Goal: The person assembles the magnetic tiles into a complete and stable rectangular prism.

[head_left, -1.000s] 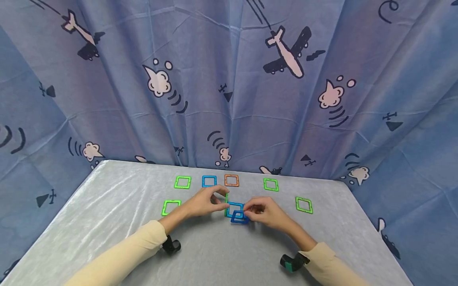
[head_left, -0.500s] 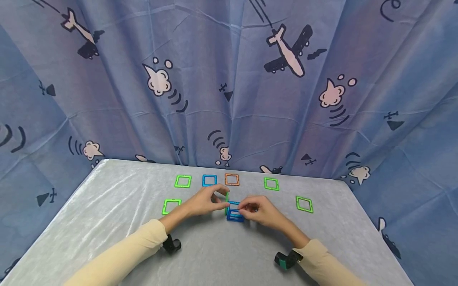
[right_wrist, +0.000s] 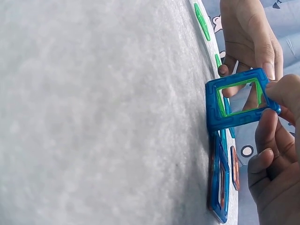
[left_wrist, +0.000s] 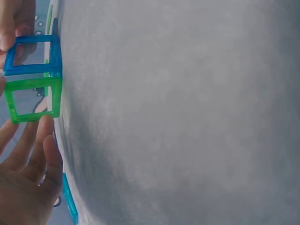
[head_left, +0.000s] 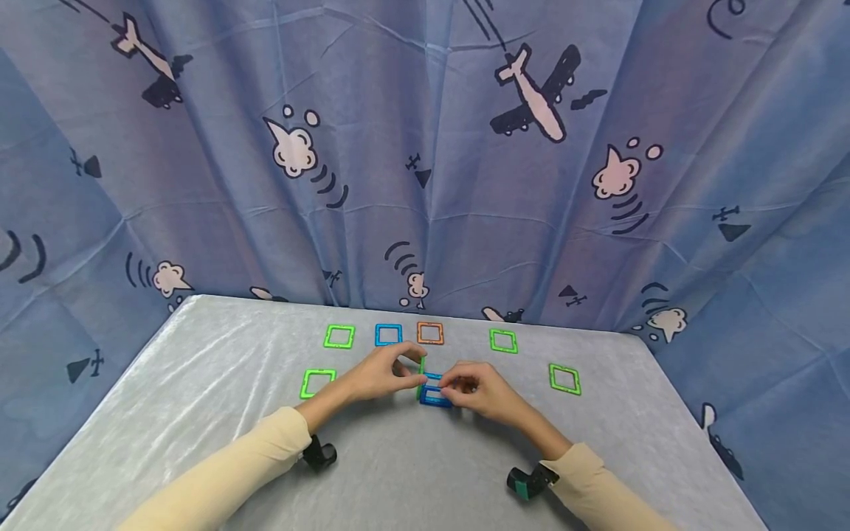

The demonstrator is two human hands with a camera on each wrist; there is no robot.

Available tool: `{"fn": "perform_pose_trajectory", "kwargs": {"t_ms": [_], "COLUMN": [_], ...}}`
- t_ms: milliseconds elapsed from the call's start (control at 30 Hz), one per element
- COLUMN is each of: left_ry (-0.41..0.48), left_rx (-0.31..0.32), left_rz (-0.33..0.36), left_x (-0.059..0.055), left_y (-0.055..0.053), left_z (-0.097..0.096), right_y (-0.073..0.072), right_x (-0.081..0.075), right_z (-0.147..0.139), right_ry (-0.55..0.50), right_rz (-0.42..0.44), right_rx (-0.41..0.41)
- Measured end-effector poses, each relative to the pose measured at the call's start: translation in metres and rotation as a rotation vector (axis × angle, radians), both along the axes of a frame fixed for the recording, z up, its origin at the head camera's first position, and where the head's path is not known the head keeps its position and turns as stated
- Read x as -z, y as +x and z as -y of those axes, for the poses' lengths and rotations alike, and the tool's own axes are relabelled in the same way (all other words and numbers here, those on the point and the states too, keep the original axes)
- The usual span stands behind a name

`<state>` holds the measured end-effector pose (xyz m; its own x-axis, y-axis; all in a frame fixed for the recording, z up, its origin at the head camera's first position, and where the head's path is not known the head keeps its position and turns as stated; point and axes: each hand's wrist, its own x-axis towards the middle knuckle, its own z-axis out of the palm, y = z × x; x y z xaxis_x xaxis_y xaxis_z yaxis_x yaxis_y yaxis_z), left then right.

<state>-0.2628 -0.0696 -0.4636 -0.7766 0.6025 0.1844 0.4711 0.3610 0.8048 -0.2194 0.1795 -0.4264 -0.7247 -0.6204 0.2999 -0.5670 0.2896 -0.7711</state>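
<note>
My left hand (head_left: 380, 374) holds a green square frame tile (left_wrist: 33, 116) upright by its edges, between thumb and fingers. My right hand (head_left: 486, 391) pinches a dark blue square frame tile (right_wrist: 239, 122) at its upper edge. The dark blue tile stands upright, its side right at the green tile's near side, so the two make a corner. Behind it, a lighter blue frame tile (head_left: 433, 376) lies flat and is partly hidden. Through the dark blue frame, the green one shows in the right wrist view.
Two green tiles (head_left: 328, 337) (head_left: 303, 385) lie on the left of the grey-white cloth (head_left: 398, 472). Blue (head_left: 378, 335) and orange (head_left: 430, 344) tiles lie at the back. Two more green tiles (head_left: 502, 351) (head_left: 564, 392) lie right. A patterned curtain (head_left: 425, 221) hangs behind the table.
My right hand has moved left with the dark blue tile, bringing it from a tilted pose to upright against the corner by the green tile. The left hand has stayed in place.
</note>
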Motion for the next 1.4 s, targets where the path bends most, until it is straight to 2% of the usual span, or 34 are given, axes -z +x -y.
{"fn": "perform_pose_trajectory", "kwargs": {"t_ms": [300,533,633,767,867,1133,1400], "left_ry": [0.029,0.045,0.043,0.029,0.027,0.036,0.039], "left_rx": [0.005,0.007,-0.001,-0.017,-0.018,-0.013,-0.022], "left_rz": [-0.003,0.021,0.035,0.049,0.044,0.041,0.05], "left_x": [0.001,0.001,0.001,0.0,0.001,0.002,0.0], "left_y": [0.001,0.002,0.002,0.001,0.0,0.0,0.0], "left_z": [0.0,0.0,0.0,-0.001,-0.001,-0.001,-0.002], "right_y": [0.0,0.0,-0.005,-0.016,-0.02,-0.022,-0.024], "right_x": [0.001,0.002,0.01,0.028,0.034,0.036,0.032], "right_z": [0.002,0.003,0.001,-0.004,-0.007,-0.013,-0.029], "right_ry": [-0.015,-0.023,-0.027,-0.022,-0.006,-0.001,0.025], "right_rz": [-0.004,0.003,-0.005,-0.016,-0.017,-0.014,0.025], "right_rx": [0.004,0.002,0.001,0.008,0.014,-0.031,-0.003]}}
